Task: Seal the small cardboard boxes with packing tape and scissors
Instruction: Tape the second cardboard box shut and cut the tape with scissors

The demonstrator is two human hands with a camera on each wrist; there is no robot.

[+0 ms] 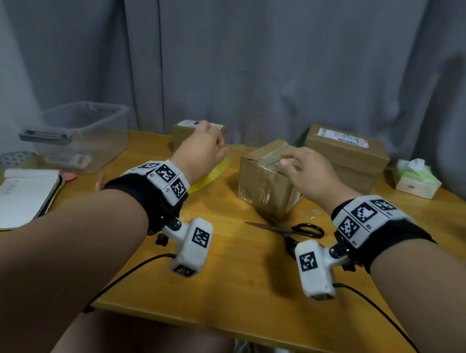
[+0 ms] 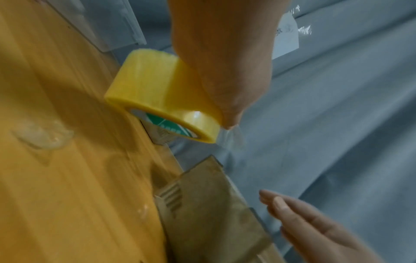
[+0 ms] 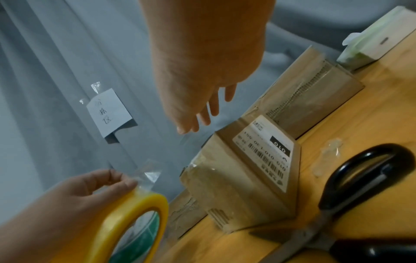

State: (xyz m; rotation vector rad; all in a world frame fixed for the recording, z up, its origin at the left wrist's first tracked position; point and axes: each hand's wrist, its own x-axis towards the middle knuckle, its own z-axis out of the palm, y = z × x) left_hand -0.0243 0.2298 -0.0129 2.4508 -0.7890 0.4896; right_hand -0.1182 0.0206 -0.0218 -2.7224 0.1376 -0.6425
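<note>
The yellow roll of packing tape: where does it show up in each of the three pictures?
Head view: the yellow roll of packing tape is left of centre, mostly hidden behind the left hand.
Left wrist view: centre, gripped from above.
Right wrist view: bottom left.
Shared landmark: the small brown cardboard box beside it.

- My wooden worktop (image 1: 219, 272) carries three cardboard boxes: one mid-worktop (image 1: 267, 184), one far left (image 1: 182, 131), one far right (image 1: 346, 154).
- Black-handled scissors (image 1: 299, 230) lie before the middle box.
- Clear bin (image 1: 85, 135), notebook (image 1: 18, 197), tissue box (image 1: 416, 178) sit at the edges.
</note>
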